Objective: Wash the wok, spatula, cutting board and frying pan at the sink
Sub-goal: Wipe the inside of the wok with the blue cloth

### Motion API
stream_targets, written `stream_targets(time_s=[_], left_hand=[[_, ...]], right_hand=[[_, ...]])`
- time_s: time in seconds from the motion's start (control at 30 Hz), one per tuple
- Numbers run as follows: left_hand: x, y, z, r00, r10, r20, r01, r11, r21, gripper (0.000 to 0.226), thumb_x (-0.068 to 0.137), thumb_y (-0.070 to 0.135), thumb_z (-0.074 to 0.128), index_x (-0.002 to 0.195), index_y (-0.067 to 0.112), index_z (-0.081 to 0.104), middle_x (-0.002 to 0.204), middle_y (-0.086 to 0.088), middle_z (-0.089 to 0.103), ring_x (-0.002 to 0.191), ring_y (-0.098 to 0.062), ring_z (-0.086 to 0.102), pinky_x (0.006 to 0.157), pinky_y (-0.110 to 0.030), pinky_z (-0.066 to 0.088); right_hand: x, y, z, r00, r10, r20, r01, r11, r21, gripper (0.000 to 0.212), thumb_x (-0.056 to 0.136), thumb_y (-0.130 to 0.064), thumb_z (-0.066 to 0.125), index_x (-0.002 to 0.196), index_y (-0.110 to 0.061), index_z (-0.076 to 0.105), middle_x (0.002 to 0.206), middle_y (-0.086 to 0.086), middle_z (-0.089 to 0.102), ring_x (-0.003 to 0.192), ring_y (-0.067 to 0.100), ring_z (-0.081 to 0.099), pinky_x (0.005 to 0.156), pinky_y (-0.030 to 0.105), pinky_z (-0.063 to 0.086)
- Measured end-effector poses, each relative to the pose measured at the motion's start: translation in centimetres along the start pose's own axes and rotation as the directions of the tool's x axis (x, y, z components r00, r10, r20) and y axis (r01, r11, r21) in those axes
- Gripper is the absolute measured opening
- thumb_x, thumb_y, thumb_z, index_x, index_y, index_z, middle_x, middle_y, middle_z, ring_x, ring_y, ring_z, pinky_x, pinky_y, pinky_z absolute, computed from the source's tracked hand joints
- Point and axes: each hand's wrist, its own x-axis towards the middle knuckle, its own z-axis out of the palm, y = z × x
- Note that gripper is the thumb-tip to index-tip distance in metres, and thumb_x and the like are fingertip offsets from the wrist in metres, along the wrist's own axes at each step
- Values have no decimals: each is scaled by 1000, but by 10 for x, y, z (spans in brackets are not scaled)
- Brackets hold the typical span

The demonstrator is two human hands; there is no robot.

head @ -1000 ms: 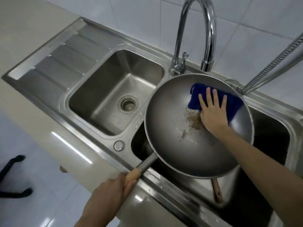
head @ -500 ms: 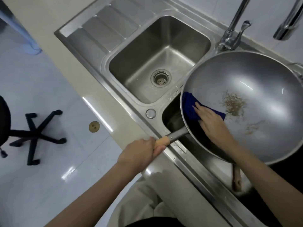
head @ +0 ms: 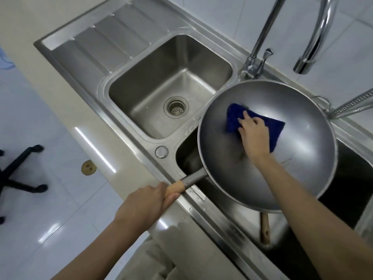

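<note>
Scrubbing from the head view: the right hand [head: 254,136] presses a soft blue cloth [head: 276,132] flat inside the wok [head: 302,158], held over the right basin. The left hand [head: 145,205] grips the wooden handle [head: 175,187], probably the surest hold on a heavy, slick pan.

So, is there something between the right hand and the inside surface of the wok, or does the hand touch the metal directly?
Yes. A blue cloth lies between the right hand and the wok. The fingers press on the cloth, and the cloth lies on the wok's inner wall. The left hand grips the wok's handle directly.
</note>
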Motion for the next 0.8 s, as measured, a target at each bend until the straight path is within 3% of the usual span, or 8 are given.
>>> stream_targets(time_s=[0.13, 0.23, 0.33, 0.4, 0.53, 0.63, 0.73, 0.8], left_hand=[[-1, 2, -2, 1000, -1, 10, 1, 1000, -13, 84, 68, 77, -2, 120, 32, 46, 83, 10, 54, 73, -11, 57, 66, -25, 49], [2, 0, 0, 1000, 3, 4, -3, 1000, -29, 77, 73, 77, 3, 120, 32, 46, 87, 7, 61, 79, -13, 62, 70, -28, 51], [2, -1, 3, 1000, -2, -7, 2, 1000, -26, 76, 74, 78, 4, 117, 32, 47, 88, 6, 63, 81, -16, 64, 70, -31, 52], [3, -1, 3, 1000, -9, -7, 9, 999, -35, 76, 74, 78, 4, 117, 33, 46, 86, 6, 62, 81, -17, 64, 69, -31, 51], [2, 1, 1, 1000, -22, 1, 22, 999, -24, 78, 71, 79, 1, 120, 35, 44, 80, 9, 54, 84, -16, 64, 68, -28, 47], [2, 1, 0, 999, -48, 5, 48, 999, -23, 93, 59, 82, -11, 122, 37, 42, 81, 9, 51, 90, -15, 64, 65, -27, 42], [3, 0, 1, 998, -67, 22, 67, 998, -4, 102, 53, 83, -19, 122, 38, 40, 92, 7, 62, 91, -15, 64, 65, -27, 41], [2, 1, 0, 998, -65, 29, 65, 998, -5, 100, 54, 82, -18, 122, 37, 40, 94, 7, 63, 92, -16, 64, 66, -28, 41]], right_hand=[[-36, -53, 7, 997, -78, 11, 65, 888, 455, 45, 92, -18, 56, 137, -12, 49, 118, 6, 62, 114, 22, 51, 98, 31, 39], [-59, -65, 4, 982, -184, 36, 126, 792, 597, 48, 92, -23, 52, 139, -15, 45, 130, 0, 55, 122, 13, 46, 105, 30, 35], [-64, -68, 11, 967, -228, 112, 94, 731, 676, 56, 94, -28, 46, 147, -21, 29, 154, -3, 30, 141, 9, 24, 116, 35, 22], [-57, -71, 21, 958, -226, 177, 65, 773, 631, 64, 98, -30, 39, 152, -19, 5, 160, -3, 6, 146, 6, 1, 120, 33, 6], [-5, -69, 28, 988, -21, 150, -46, 901, 431, 68, 101, -35, 33, 150, -13, -9, 159, 6, -14, 145, 16, -14, 120, 40, -3], [39, -42, 21, 985, 174, -8, -167, 955, 244, 71, 100, -43, 32, 151, -10, -3, 158, 15, -10, 147, 30, -3, 119, 43, 9], [61, -22, 16, 848, 510, -141, -481, 854, 196, 72, 99, -40, 35, 151, -4, 1, 157, 21, -5, 145, 36, 1, 115, 48, 23], [65, -23, 13, 804, 570, -169, -546, 820, 172, 70, 99, -36, 39, 151, -4, 6, 157, 22, 0, 145, 38, 7, 112, 47, 29]])
